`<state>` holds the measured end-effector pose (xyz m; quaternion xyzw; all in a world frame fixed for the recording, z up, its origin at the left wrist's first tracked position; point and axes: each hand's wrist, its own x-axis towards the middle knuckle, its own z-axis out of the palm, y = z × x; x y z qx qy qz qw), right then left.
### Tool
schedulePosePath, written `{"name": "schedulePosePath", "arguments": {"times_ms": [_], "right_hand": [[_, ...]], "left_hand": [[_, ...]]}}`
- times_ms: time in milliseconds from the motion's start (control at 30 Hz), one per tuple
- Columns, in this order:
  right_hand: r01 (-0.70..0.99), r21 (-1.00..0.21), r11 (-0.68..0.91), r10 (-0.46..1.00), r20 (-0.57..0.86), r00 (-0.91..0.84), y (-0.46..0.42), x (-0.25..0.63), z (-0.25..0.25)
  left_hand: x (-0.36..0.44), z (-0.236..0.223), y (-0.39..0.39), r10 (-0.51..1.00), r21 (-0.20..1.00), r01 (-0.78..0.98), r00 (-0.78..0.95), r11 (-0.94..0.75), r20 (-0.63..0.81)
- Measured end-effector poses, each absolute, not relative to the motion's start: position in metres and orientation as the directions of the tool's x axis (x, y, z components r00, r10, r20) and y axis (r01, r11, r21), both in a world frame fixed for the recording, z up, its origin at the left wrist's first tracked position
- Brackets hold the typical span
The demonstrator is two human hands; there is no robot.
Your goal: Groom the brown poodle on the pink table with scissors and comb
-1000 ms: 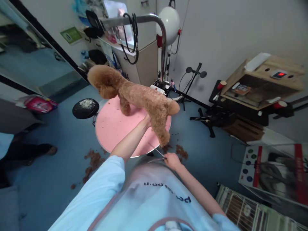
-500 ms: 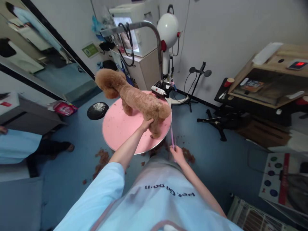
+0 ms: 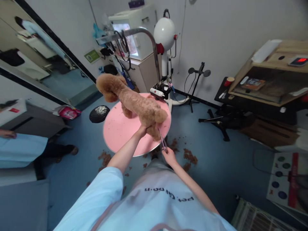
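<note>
A curly brown dog (image 3: 137, 103) stands on a round pink table (image 3: 115, 130), its head to the left and its rump toward the right edge. My left hand (image 3: 142, 131) is closed around the upper part of its near hind leg (image 3: 154, 132); the fingertips are hidden by the fur. In my right hand (image 3: 169, 157) is a pair of slim grooming scissors (image 3: 162, 141), gripped by the handles. Their blades point up and touch or nearly touch the back of the hind leg, below the rump.
A metal arm with hanging leashes (image 3: 125, 48) rises behind the table, beside a white bottle (image 3: 157, 93) and a white dryer (image 3: 165, 33). Brown hair clumps (image 3: 190, 156) litter the floor. Another person's sleeve (image 3: 22, 149) shows at left; a wooden cabinet (image 3: 267, 83) stands right.
My right hand has moved left and the scissors have swung from beside the table up to the hind leg. My left hand has shifted slightly left and down on the leg.
</note>
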<state>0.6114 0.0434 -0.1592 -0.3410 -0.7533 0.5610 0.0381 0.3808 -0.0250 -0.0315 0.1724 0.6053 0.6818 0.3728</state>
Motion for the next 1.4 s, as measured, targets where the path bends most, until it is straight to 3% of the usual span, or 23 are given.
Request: {"name": "schedulePosePath", "arguments": {"times_ms": [67, 300, 400, 500, 567, 667, 767, 833, 967, 1067, 1167, 1300, 1400], "right_hand": [[0.48, -0.862, 0.164, 0.531, -0.332, -0.779, 0.045, 0.619, -0.159], [0.604, -0.796, 0.047, 0.729, -0.386, -0.565, 0.107, 0.697, -0.162], [0.525, -0.834, 0.167, 0.75, -0.238, -0.617, 0.134, 0.69, -0.127], [0.302, -0.819, 0.487, 0.59, 0.054, -0.806, 0.147, 0.652, -0.077], [0.166, -0.696, 0.699, 0.373, 0.157, -0.914, 0.15, 0.632, -0.049], [0.037, -0.453, 0.891, 0.085, 0.087, -0.993, 0.152, 0.636, -0.028], [-0.048, -0.279, 0.959, -0.066, -0.059, -0.996, 0.154, 0.66, -0.023], [-0.058, -0.232, 0.971, -0.073, -0.056, -0.996, 0.157, 0.668, -0.016], [0.064, -0.124, 0.99, 0.077, 0.105, -0.991, 0.164, 0.661, 0.006], [-0.047, 0.005, 0.999, -0.047, 0.056, -0.997, 0.168, 0.664, 0.015], [-0.137, 0.006, 0.991, -0.137, 0.026, -0.99, 0.171, 0.674, 0.017], [0.014, -0.007, 1.0, 0.015, 0.16, -0.987, 0.172, 0.673, 0.014], [-0.107, -0.008, 0.994, -0.105, 0.12, -0.987, 0.172, 0.671, 0.005]], "left_hand": [[0.385, -0.031, -0.021, 0.771, 0.932, -0.359, -0.607, -0.052, -0.191], [0.387, -0.014, -0.02, 0.767, 0.792, -0.594, -0.571, -0.141, -0.292], [0.387, -0.001, -0.015, 0.804, 0.716, -0.686, -0.494, -0.128, -0.331], [0.389, 0.011, -0.009, 0.821, 0.681, -0.722, -0.457, -0.119, -0.342], [0.392, 0.017, -0.007, 0.826, 0.68, -0.723, -0.452, -0.118, -0.338], [0.395, 0.026, -0.008, 0.84, 0.658, -0.744, -0.428, -0.117, -0.334], [0.395, 0.028, -0.008, 0.848, 0.634, -0.765, -0.408, -0.116, -0.338], [0.393, 0.027, -0.008, 0.848, 0.629, -0.769, -0.404, -0.112, -0.344], [0.388, 0.026, -0.008, 0.847, 0.623, -0.777, -0.391, -0.093, -0.361], [0.386, 0.03, -0.008, 0.833, 0.627, -0.775, -0.394, -0.074, -0.389], [0.386, 0.036, -0.006, 0.83, 0.627, -0.774, -0.404, -0.086, -0.385], [0.391, 0.048, -0.004, 0.826, 0.629, -0.771, -0.417, -0.101, -0.379], [0.394, 0.058, -0.005, 0.833, 0.631, -0.772, -0.399, -0.078, -0.385]]}}
